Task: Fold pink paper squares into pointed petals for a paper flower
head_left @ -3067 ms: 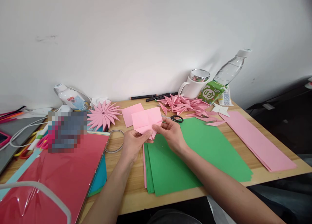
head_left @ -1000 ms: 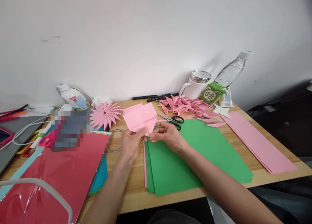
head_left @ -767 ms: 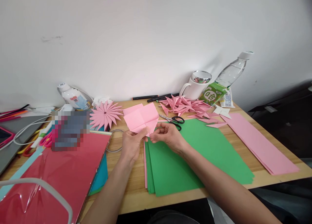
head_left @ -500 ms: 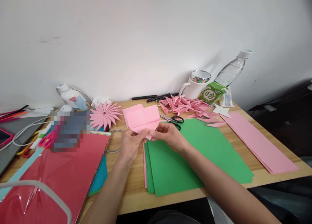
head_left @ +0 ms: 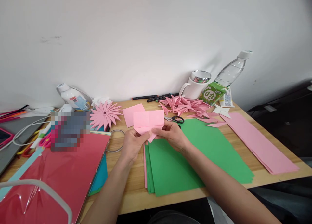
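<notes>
A partly folded pink paper is held up between my two hands, its lower end tapering to a point and a crease running down its middle. My left hand pinches its lower left side with thumb and fingers. On the lower right side, my right hand grips it the same way, thumb on the front. The fingers behind the paper are partly hidden. Behind it lies a flat pink paper square. Black-handled scissors rest just past my right hand, partly covered. Below are stacked green sheets.
A pink folded-paper star lies at left, with a red sheet pack in front. Several pink folded pieces are heaped before a white mug. A water bottle leans on the wall. Pink strips lie at right.
The folded paper has turned more upright and shifted slightly right in my hands, uncovering more of the pink square behind it. Both hands keep their pinch.
</notes>
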